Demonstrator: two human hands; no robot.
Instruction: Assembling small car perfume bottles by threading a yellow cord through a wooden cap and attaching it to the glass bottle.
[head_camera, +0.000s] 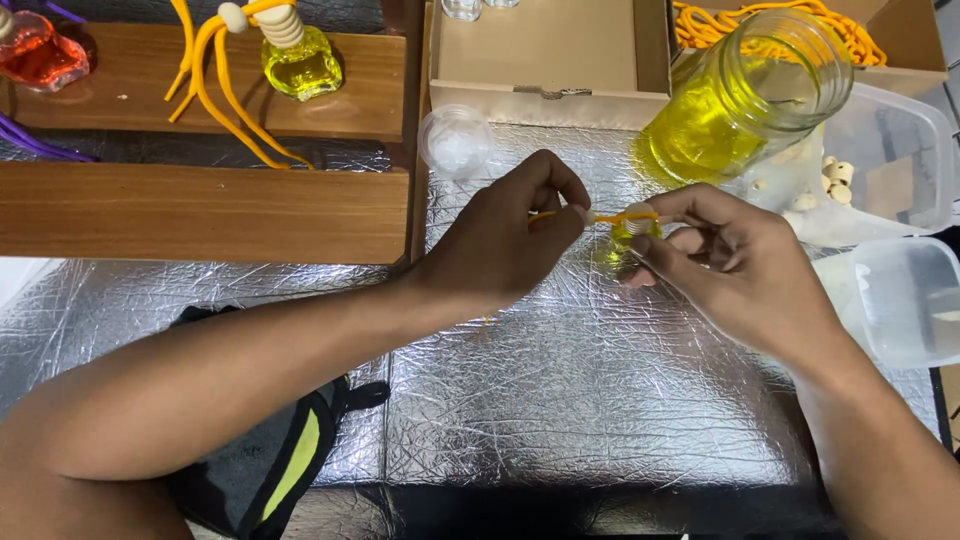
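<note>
The left hand (505, 240) is closed, its fingertips pinching an orange cord (610, 217) just beside a small white bead. The right hand (735, 265) is closed around a small bottle of yellow liquid (622, 243), held just above the middle of the foil-covered surface (600, 400); the cord runs taut between the two hands across the bottle's cap. Directly behind the right hand, toward the far edge, stands a large glass jar (745, 95) part-filled with yellow liquid. A clear round lid (456, 140) lies behind the left hand. At the far edge sits an open cardboard box (545, 55), and at the far right corner a bundle of orange cords (760, 20). A clear plastic tub holding small wooden caps (885, 165) occupies the right edge, with a second clear tub (905, 300) nearer. On the left, a wooden rack (200, 210) carries a finished yellow bottle (298, 60) and a red one (38, 55). A black and yellow-green item (285, 460) lies under the left forearm.
</note>
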